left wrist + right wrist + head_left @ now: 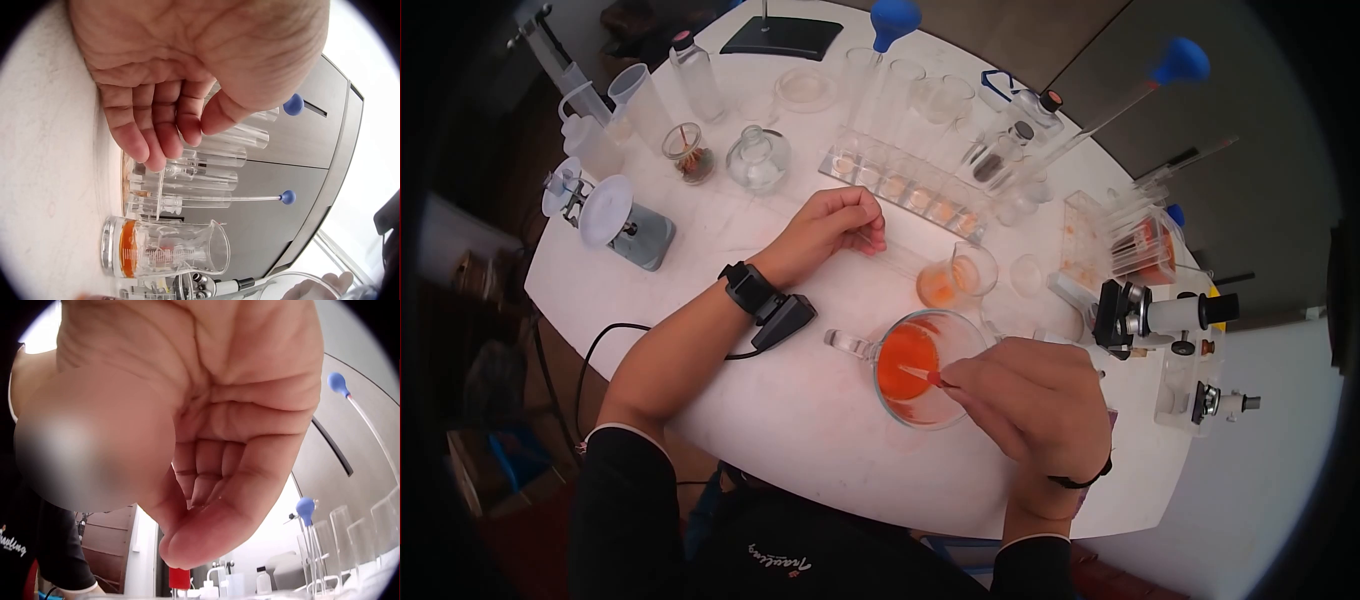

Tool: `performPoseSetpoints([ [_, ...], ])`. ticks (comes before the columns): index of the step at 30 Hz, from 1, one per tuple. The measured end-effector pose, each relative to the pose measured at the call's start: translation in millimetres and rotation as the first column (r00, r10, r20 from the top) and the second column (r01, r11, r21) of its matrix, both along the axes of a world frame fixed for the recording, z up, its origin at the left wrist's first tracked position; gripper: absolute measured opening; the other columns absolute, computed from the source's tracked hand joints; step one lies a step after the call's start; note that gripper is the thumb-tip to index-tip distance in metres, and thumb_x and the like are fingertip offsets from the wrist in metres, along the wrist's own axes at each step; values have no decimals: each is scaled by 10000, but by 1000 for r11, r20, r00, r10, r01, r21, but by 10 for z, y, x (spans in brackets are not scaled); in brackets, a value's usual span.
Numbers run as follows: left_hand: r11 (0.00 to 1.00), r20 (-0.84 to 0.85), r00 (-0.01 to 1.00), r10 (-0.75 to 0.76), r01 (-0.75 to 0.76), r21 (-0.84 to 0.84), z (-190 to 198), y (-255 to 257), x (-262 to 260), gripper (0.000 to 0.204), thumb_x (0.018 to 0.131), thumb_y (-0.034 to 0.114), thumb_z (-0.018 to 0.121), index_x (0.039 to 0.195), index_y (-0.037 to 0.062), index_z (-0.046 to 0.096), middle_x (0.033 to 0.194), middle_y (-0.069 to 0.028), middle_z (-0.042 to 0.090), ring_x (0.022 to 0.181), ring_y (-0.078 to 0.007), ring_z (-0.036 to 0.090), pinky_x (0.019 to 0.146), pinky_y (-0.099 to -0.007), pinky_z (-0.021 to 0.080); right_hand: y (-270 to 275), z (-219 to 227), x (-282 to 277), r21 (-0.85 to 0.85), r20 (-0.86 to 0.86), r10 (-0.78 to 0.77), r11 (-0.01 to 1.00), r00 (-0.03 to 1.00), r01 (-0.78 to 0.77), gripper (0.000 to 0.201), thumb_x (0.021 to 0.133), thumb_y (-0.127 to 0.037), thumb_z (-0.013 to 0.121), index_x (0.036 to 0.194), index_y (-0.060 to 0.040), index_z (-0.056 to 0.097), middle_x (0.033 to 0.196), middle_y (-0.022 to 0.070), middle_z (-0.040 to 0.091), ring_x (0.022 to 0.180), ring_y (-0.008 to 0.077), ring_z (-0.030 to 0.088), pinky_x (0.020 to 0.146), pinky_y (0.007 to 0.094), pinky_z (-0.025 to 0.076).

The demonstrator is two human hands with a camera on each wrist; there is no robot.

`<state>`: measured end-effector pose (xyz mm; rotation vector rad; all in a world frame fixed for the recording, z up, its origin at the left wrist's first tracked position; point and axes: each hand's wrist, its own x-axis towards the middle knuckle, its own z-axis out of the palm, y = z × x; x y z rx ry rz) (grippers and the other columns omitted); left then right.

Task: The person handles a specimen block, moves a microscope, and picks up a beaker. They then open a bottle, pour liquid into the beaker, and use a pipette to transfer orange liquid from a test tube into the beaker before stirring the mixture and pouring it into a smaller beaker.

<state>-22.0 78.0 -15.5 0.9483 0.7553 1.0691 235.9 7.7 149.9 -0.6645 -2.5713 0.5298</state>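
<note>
In the head view, a glass beaker with a handle [852,345] holds orange-red liquid. Over its mouth my right hand [1040,405] pinches a dropper with a red rubber end [179,578] between thumb and index finger, its clear tip pointing down at the liquid. My left hand [840,225] rests by the table top with loosely curled fingers [134,140], gripping a thin clear rod [160,195] that reaches toward a smaller graduated beaker [165,253]. That beaker has a shallow layer of orange liquid at its bottom.
Behind the hands stands a clear rack [900,190] with large tubes and blue-bulb pipettes. A microscope [1150,310] is on the right. A small balance [635,235], a jar of sticks [690,160] and a round glass bottle [757,160] stand at the left.
</note>
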Motion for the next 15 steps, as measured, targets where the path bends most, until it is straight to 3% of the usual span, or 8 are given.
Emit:
performPoseSetpoints([
  [2,1000,-4,1000,2,-2,-5,0,-2,0,166,994,206,506,922,70,569,915,-29,595,861,-133,606,809,-292,495,60,-124,-50,-30,112,77,997,991,-74,208,739,-46,645,946,-51,618,762,65,573,674,244,610,528,322,481],
  [5,1000,-9,1000,1,-1,-5,-2,3,3,172,996,215,511,921,72,571,909,-26,597,861,-130,608,808,-291,495,83,-238,-122,-56,111,123,992,986,-117,210,762,-38,620,970,-48,587,777,69,557,700,246,608,559,331,495],
  [15,1000,-4,1000,-3,3,5,-12,10,-2,161,995,199,506,915,75,570,909,-31,606,865,-131,616,805,-287,500,89,-252,-211,-37,209,90,996,974,-84,129,777,-45,613,897,-39,566,764,78,564,696,252,618,551,341,504],
])
